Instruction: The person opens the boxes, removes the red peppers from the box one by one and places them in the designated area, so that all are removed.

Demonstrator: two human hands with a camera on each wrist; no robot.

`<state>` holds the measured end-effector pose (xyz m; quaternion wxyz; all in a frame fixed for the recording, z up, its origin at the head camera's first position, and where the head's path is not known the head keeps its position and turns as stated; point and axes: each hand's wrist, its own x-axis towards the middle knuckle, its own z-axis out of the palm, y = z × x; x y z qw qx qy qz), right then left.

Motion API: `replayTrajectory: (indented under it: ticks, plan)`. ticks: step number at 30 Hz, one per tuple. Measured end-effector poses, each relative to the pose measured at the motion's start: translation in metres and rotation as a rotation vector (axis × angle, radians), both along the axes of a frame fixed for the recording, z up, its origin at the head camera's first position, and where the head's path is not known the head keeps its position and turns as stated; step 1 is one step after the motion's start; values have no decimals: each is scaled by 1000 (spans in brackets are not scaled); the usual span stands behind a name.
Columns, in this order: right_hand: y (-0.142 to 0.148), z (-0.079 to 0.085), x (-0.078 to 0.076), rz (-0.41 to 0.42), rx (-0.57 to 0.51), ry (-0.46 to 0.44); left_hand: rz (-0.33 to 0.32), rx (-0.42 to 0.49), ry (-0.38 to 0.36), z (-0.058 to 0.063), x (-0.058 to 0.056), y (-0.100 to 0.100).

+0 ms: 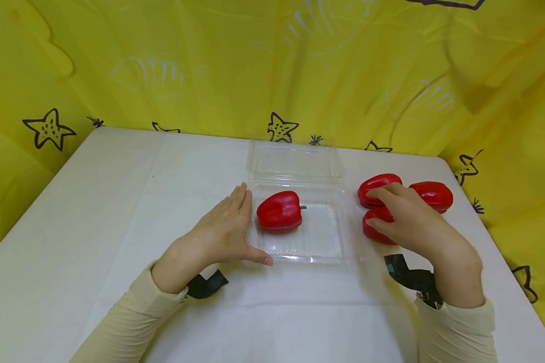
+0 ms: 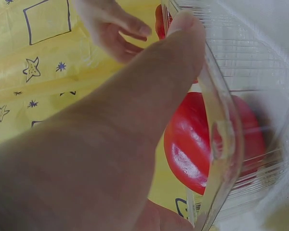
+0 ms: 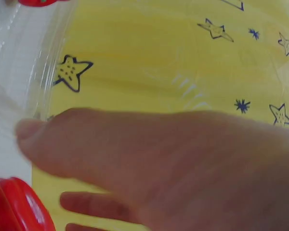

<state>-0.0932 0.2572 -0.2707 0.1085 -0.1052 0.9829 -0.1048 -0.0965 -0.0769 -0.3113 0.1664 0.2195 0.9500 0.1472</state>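
Note:
A clear plastic clamshell container point(image 1: 309, 259) lies with its lid point(image 1: 295, 161) folded back. One red bell pepper point(image 1: 279, 212) sits on its side in the container's left half, green stem pointing right. My left hand point(image 1: 220, 227) rests against the container's left side, fingers straight and thumb along the front rim. To the right of the container, my right hand point(image 1: 413, 222) is over a group of red peppers: one at the back left point(image 1: 380, 182), one at the right point(image 1: 433, 195) and one in front point(image 1: 373, 233). In the right wrist view its thumb and fingers are apart, with a pepper point(image 3: 19, 207) beyond them.
A white cloth covers the table point(image 1: 118, 212). Behind it and along both sides hangs a yellow curtain point(image 1: 218, 65) printed with stars and fish. Dark straps point(image 1: 206, 285) show at both wrists.

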Motion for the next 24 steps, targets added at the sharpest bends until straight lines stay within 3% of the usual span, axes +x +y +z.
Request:
replayTrajectory:
  ticks: [11, 24]
  plan:
    - [-37, 1, 6, 96, -118, 242, -1, -1, 5, 0, 0, 0]
    - [-68, -14, 5, 234, -164, 341, 0, 1, -9, 0, -1, 0]
